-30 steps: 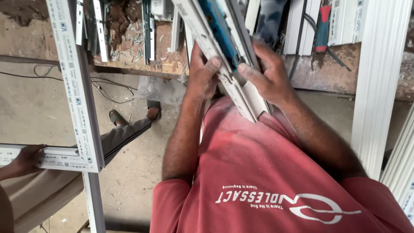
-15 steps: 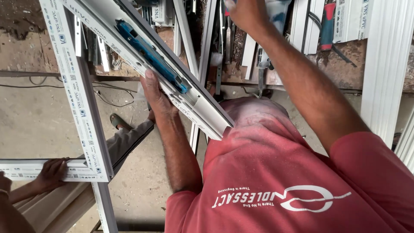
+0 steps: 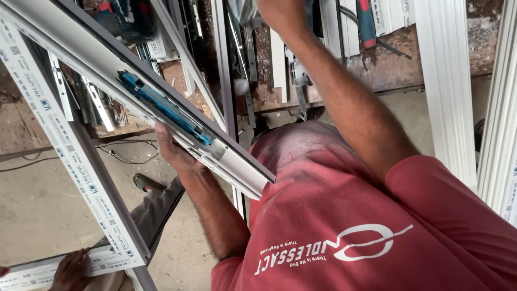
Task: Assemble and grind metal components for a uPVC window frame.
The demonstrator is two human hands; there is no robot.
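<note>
Head view, looking down. My left hand (image 3: 173, 152) is under the long white plastic window profile (image 3: 161, 102), fingers wrapped up around its lower edge and clamped on it. The profile runs slantwise from the upper left down to a cut end just right of those fingers, close above the red shirt. A blue metal lock strip (image 3: 161, 108) sits in the profile's channel, just above and to the left of the fingertips.

My right hand (image 3: 280, 13) is raised at the top edge of the frame, mostly cut off. Fingers out of sight, so I cannot tell whether they are apart or closed. Near that hand, to its right, a red-handled tool (image 3: 366, 24) lies on the rough brown workbench (image 3: 388, 64), with loose white offcuts and metal strips scattered beside it.

Left of my gripping fingers, well apart, stands a white plastic frame corner with printed protective film (image 3: 70, 161), one bar upright and tilted, one flat along the bottom. Another person's hand (image 3: 70, 269) rests on that bottom bar, fingers laid over it. Their sandalled foot (image 3: 145, 182) shows on the concrete floor (image 3: 37, 215) between frame and my forearm.
</note>
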